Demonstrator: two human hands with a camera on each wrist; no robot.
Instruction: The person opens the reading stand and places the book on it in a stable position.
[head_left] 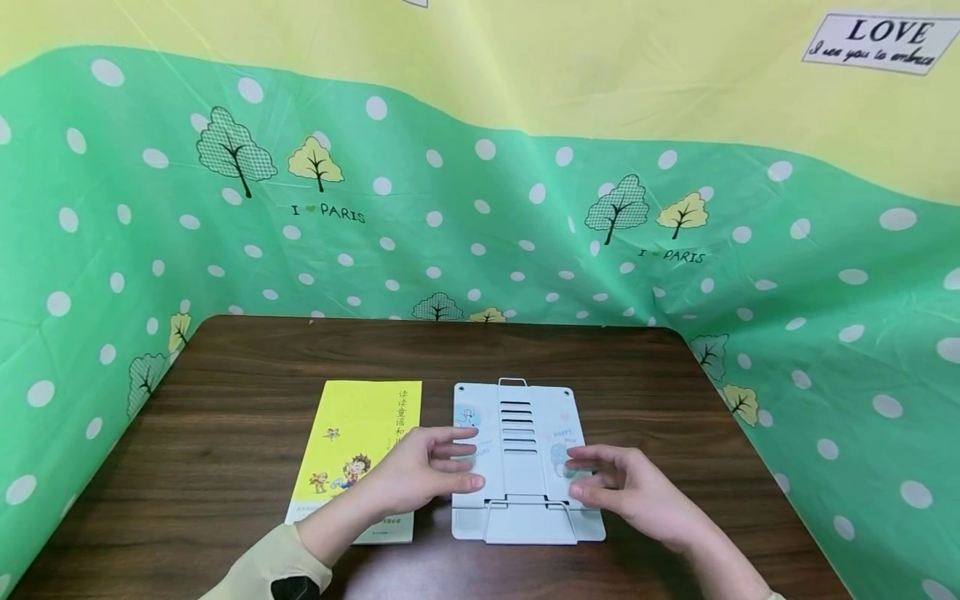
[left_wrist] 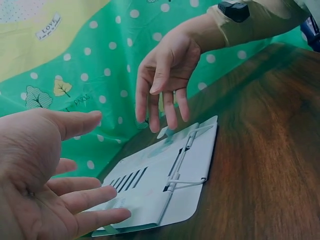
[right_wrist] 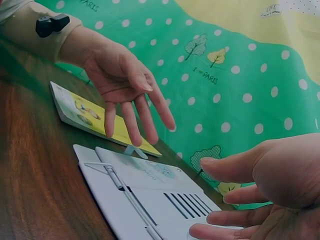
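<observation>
A folded white metal book stand (head_left: 480,467) lies flat on the table, with slots down its middle and a wire support at its near edge. Over its left side hovers my left hand (head_left: 423,468), fingers spread and holding nothing. My right hand (head_left: 630,487) is at the stand's right edge, its fingers loosely extended with nothing between them. Both palms face inward in the left wrist view, above the book stand (left_wrist: 145,187). A yellow book (head_left: 360,417) with cartoon children on its cover lies left of the stand, partly hidden by my left forearm.
The dark wooden table (head_left: 187,467) carries the book and the stand side by side. A green and yellow polka-dot cloth (head_left: 480,225) hangs behind the table and along both sides.
</observation>
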